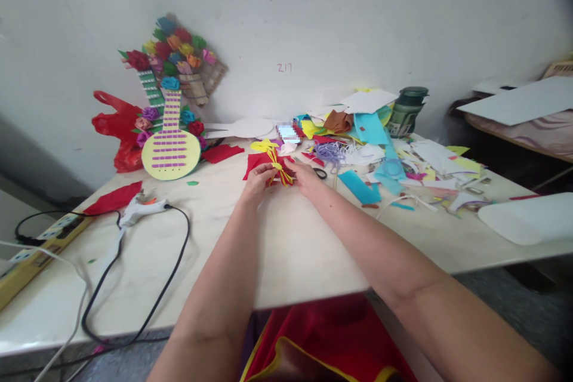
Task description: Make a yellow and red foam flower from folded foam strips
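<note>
A white tabletop [304,262] stretched across the scene against the far wall. A heap of coloured paper scraps [371,129] spread over its far right part. On the near left lay a yellow power strip [45,252]. On the far left stood a bouquet of paper flowers [175,51], with a lute-shaped craft [171,158], its round yellow body crossed by purple bars, in front of it and a red plastic bag [117,125] to its left. A green bottle [405,113] stood at the far right behind the scraps. A white glue gun [142,210] with a black cord rested on the left. Both hands met near the middle: the left hand [256,184] was pinched on the left side of a yellow bow [276,165], while the right hand [305,176] had its fingers against the right side, though whether they gripped it I could not tell. The bow sat between them, in front of a red sheet [254,165].
</note>
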Motion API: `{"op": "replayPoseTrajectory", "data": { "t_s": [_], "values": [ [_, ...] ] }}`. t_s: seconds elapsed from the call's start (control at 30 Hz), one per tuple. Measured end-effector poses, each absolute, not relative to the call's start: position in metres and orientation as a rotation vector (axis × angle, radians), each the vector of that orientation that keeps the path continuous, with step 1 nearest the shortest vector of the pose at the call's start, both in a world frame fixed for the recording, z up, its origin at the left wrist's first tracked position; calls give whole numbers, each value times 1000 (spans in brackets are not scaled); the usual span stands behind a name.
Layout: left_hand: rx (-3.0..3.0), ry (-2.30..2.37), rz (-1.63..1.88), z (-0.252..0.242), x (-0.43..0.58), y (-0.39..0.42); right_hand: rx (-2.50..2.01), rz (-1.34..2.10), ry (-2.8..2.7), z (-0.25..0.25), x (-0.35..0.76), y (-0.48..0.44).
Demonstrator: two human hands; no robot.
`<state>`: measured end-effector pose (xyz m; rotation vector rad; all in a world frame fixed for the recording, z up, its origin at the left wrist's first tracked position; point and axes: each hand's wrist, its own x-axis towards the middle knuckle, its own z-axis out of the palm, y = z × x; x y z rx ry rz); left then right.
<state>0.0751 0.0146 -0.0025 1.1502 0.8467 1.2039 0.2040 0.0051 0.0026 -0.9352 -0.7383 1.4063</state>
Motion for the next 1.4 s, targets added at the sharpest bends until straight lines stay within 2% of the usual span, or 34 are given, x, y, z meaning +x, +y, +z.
{"op": "replayPoseTrajectory", "data": {
  "t_s": [0.47, 1.13, 1.4],
  "values": [
    [1144, 916, 1198, -4, 73, 17, -970, 1251, -731, 4, 205, 5],
    [1174, 852, 1215, -1, 71, 15, -1052, 1372, -740, 1, 207, 10],
    [1201, 1001, 1261, 0, 72, 15, -1119, 772, -1105, 1, 217, 15]
  ]
}}
